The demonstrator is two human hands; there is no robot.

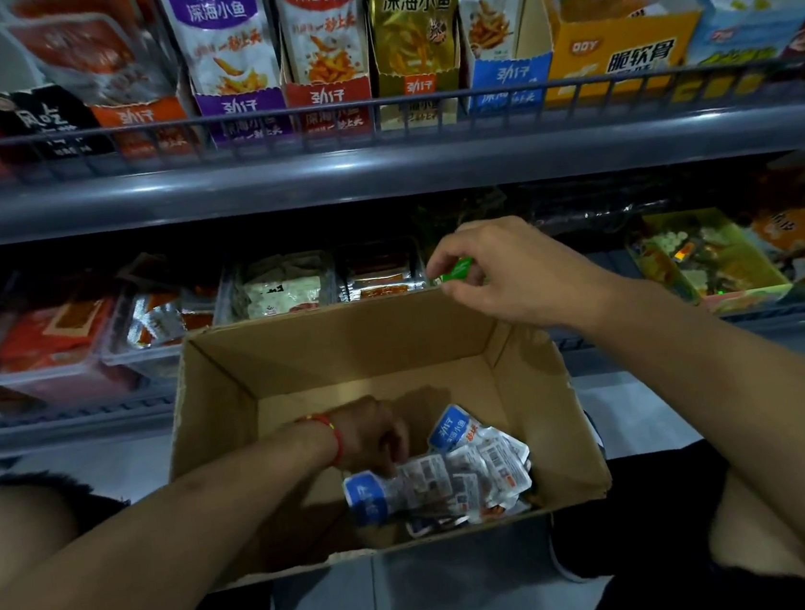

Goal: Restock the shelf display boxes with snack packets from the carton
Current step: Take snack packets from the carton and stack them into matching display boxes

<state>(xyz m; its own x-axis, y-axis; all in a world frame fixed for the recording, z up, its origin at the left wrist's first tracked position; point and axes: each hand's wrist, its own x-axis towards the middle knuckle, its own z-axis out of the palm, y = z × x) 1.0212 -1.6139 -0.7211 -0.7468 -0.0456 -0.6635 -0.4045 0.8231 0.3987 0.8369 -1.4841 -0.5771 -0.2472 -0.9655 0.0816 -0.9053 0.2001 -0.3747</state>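
Observation:
An open brown carton (222, 415) sits in front of me below the shelves. A heap of blue-and-white snack packets (465, 478) lies in its near right corner. My left hand (373, 436), with a red string on the wrist, reaches down into the carton and its fingers curl onto the top packets. My right hand (502, 271) is raised over the carton's far rim and pinches a small green packet (459, 268) beside the lower shelf. On the upper shelf stands a row of display boxes, among them a blue one (507, 77).
A grey shelf rail (375, 172) with a wire guard runs across the upper shelf. The lower shelf holds clear trays (283, 288) of packets and a green-yellow box (706, 260) at right. My knees flank the carton on a pale floor.

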